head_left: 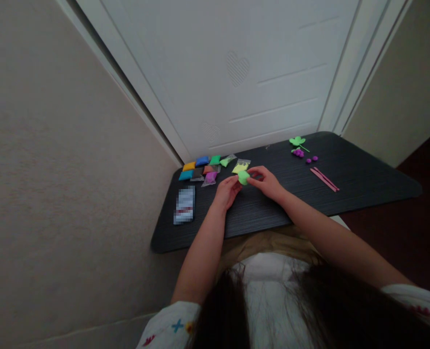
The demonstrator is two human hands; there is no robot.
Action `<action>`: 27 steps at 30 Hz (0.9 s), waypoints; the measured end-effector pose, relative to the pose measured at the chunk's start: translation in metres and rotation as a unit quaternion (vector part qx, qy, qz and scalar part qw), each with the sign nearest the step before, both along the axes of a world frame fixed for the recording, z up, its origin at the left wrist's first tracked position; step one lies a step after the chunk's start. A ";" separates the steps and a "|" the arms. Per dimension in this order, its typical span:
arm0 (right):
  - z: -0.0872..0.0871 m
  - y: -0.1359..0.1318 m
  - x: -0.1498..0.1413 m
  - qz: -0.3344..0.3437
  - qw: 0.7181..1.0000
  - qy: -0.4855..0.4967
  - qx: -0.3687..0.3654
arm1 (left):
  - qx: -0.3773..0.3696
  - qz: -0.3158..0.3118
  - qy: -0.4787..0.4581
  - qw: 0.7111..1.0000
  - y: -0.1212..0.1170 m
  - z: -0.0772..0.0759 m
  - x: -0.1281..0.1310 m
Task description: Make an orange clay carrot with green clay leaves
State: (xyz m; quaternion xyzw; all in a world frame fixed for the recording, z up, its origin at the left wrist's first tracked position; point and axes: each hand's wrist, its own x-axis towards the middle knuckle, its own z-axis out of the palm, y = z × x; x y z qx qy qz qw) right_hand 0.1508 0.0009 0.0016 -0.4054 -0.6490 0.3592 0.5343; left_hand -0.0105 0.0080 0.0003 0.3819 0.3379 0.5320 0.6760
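Between my two hands, above the middle of the dark table, is a flattened piece of light green modelling clay (243,177). The fingers of my left hand (228,191) pinch its left edge. On its other side, my right hand (266,182) grips the right edge between thumb and fingers. Just behind the clay lies a bag of pale yellow clay (241,166). To the right sit a green leaf-shaped clay piece (297,141) with a thin stem, a cluster of purple clay balls (298,152), and two loose purple balls (312,159).
Several bags of coloured clay, including a purple one (210,178), lie at the table's back left. A phone-like blurred object (185,205) rests in front of them. Pink modelling tools (324,179) lie at the right. A white door (237,106) stands behind the black table (367,169).
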 end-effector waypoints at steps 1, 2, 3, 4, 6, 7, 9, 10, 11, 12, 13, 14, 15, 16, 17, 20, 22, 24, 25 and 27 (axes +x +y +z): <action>-0.001 -0.001 0.000 -0.010 0.999 -0.031 0.024 | 0.000 0.000 -0.001 1.000 0.000 0.000 0.000; -0.001 -0.001 0.000 -0.017 0.998 -0.054 0.041 | 0.001 -0.002 -0.001 1.000 0.000 0.000 0.000; -0.001 -0.001 0.000 -0.021 0.996 -0.070 0.051 | 0.001 -0.005 0.000 1.000 -0.001 0.000 0.000; -0.002 -0.002 0.000 -0.023 0.995 -0.079 0.055 | 0.002 -0.008 0.000 1.000 -0.001 0.000 0.000; -0.002 -0.002 0.000 -0.028 0.994 -0.087 0.057 | 0.003 -0.015 0.001 1.000 -0.001 0.000 0.000; -0.002 -0.002 0.000 -0.029 0.994 -0.090 0.057 | 0.003 -0.017 0.001 1.000 -0.001 0.000 0.000; -0.002 -0.002 0.000 -0.029 0.993 -0.094 0.058 | 0.004 -0.022 0.000 1.000 -0.002 0.000 -0.001; -0.001 -0.002 0.000 -0.028 0.993 -0.096 0.061 | 0.005 -0.024 -0.002 1.000 -0.002 0.000 -0.001; -0.001 -0.002 0.000 -0.027 0.993 -0.097 0.063 | 0.006 -0.024 -0.004 1.000 -0.002 0.000 -0.001; -0.001 -0.002 0.000 -0.026 0.993 -0.099 0.065 | 0.005 -0.025 -0.006 1.000 -0.002 0.001 -0.001; -0.001 -0.002 0.000 -0.026 0.992 -0.101 0.066 | 0.003 -0.024 -0.008 1.000 -0.002 0.001 -0.001; -0.001 -0.002 0.000 -0.028 0.992 -0.103 0.066 | -0.001 -0.024 -0.009 1.000 -0.002 0.002 -0.001; -0.001 -0.002 0.000 -0.031 0.992 -0.106 0.065 | -0.006 -0.022 -0.012 1.000 -0.002 0.002 0.000; -0.001 -0.002 0.000 -0.036 0.991 -0.108 0.063 | -0.010 -0.020 -0.016 1.000 -0.002 0.002 0.000; -0.001 -0.002 0.000 -0.041 0.991 -0.110 0.063 | -0.014 -0.017 -0.020 1.000 -0.002 0.003 0.000; -0.002 -0.002 0.001 -0.052 0.990 -0.114 0.063 | -0.013 -0.015 -0.023 1.000 -0.002 0.002 -0.001; -0.002 -0.002 0.001 -0.053 0.990 -0.116 0.066 | -0.006 -0.023 -0.015 1.000 -0.002 0.002 -0.001; -0.003 -0.002 0.001 -0.055 0.989 -0.119 0.071 | -0.002 -0.031 -0.006 1.000 -0.002 0.001 -0.001; -0.003 -0.002 0.001 -0.055 0.988 -0.122 0.073 | -0.001 -0.031 -0.002 1.000 -0.002 0.001 -0.001; -0.003 -0.002 0.001 -0.057 0.988 -0.126 0.075 | -0.002 -0.026 0.005 1.000 -0.002 0.001 -0.001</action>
